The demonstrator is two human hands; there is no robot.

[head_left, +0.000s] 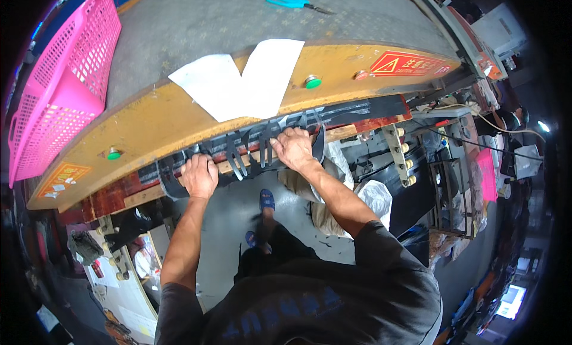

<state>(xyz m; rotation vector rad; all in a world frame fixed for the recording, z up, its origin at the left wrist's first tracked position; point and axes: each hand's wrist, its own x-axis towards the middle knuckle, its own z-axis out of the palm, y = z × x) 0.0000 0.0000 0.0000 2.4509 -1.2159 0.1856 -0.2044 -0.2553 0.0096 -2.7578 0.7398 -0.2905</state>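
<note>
Under the front of a yellow machine beam (pixel 339 59), a black slotted sheet (pixel 266 143) lies over a long board with a wooden edge (pixel 342 132). Its cut strips hang past the near side. My left hand (pixel 200 176) is closed over the sheet's left part, fingers bent and fingertips hidden. Farther right, my right hand (pixel 292 148) also grips the sheet from above, its thumb toward the left and fingers curled on the far side. Between the hands, several narrow strips and slots show. How firmly each hand holds is hard to see.
On the machine's grey top lie blue-handled scissors (pixel 292 0). A pink basket (pixel 68 89) stands at the left. White paper (pixel 241 83) hangs over the beam near a green button (pixel 312 81). White sacks (pixel 374 202) and a roller bracket (pixel 400 155) are at the right.
</note>
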